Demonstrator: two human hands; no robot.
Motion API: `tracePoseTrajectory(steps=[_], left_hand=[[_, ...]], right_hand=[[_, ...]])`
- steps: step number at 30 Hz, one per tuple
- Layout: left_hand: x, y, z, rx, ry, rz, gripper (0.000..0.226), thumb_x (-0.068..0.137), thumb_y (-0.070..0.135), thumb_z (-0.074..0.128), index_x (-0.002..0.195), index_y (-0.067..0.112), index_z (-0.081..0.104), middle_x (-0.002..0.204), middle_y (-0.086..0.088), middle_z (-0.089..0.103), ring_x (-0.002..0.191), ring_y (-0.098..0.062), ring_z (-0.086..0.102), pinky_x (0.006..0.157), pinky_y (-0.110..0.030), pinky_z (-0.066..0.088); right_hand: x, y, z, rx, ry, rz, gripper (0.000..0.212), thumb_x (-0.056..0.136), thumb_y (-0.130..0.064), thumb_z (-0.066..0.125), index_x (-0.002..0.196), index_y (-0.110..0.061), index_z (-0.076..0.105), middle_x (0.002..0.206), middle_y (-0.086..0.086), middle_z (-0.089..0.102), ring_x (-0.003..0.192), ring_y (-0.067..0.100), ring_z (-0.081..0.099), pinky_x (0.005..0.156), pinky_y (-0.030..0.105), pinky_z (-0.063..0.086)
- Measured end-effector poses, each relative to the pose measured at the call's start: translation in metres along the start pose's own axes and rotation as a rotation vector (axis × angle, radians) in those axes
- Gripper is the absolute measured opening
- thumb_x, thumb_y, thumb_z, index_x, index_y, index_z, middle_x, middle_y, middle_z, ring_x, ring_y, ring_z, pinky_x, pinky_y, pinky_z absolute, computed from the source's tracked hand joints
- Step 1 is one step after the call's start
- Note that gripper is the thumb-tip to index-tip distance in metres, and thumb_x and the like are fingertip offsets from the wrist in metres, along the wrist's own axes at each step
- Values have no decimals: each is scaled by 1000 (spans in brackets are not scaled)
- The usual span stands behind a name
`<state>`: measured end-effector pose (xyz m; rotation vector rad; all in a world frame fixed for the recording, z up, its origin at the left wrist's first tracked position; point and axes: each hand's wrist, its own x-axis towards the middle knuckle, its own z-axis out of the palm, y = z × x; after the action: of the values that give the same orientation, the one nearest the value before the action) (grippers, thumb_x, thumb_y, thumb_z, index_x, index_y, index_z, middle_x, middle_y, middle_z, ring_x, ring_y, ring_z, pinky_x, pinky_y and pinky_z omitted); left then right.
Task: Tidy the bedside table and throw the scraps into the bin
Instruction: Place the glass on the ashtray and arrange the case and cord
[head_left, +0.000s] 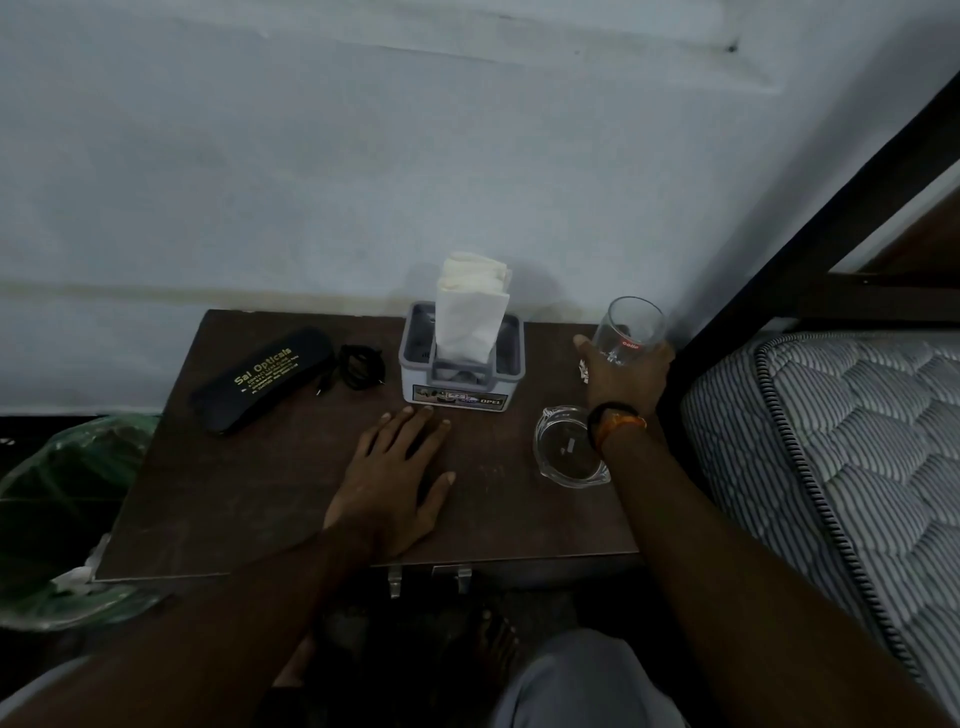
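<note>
Your right hand grips the drinking glass right of the tissue holder; ashtray just before it. Left hand spread flat on bench before the holder. Spectacle case and sunglasses left; bin farther left.

A dark wooden bedside table stands by the wall, a green-lined bin just left.
</note>
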<state>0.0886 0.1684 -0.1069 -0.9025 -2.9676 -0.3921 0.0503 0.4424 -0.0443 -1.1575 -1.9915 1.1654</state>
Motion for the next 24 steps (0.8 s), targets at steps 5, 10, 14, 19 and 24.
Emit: tracePoseTrajectory(steps=[5,10,14,19,24], left_hand=[[2,0,1,-1,-11,3,63,95,58,28,152,31,29,160,2,27,150,-20,17,121,-41,16],[2,-2,0,-3,-11,4,62,95,57,31,151,29,32,159,1,29,149,-22,20,120,-42,18],[3,-3,-1,16,-16,8,63,95,57,29,151,28,32,160,-1,29,149,-22,20,121,-42,17],[2,0,-3,16,-22,9,64,94,57,28,151,28,33,159,-2,29,149,-23,20,120,-43,18],[3,0,-4,17,-33,2,64,94,57,28,151,28,32,160,-1,28,149,-22,19,121,-43,18]], right_hand=[[9,-4,-1,-11,19,20,90,60,-40,88,132,-10,43,130,11,60,119,30,59,96,35,49],[2,-16,-13,-78,41,-9,85,62,-40,86,132,-12,46,127,9,63,117,31,60,94,34,48],[-14,-31,-28,-30,42,-94,87,59,-44,85,133,-18,47,124,2,64,113,24,62,87,25,44],[-44,-45,-52,69,42,-165,84,60,-41,88,131,-18,50,125,-1,64,104,6,56,85,15,38],[-71,-28,-64,58,11,-175,79,59,-42,89,125,-18,54,119,-4,64,99,4,54,80,14,41]])
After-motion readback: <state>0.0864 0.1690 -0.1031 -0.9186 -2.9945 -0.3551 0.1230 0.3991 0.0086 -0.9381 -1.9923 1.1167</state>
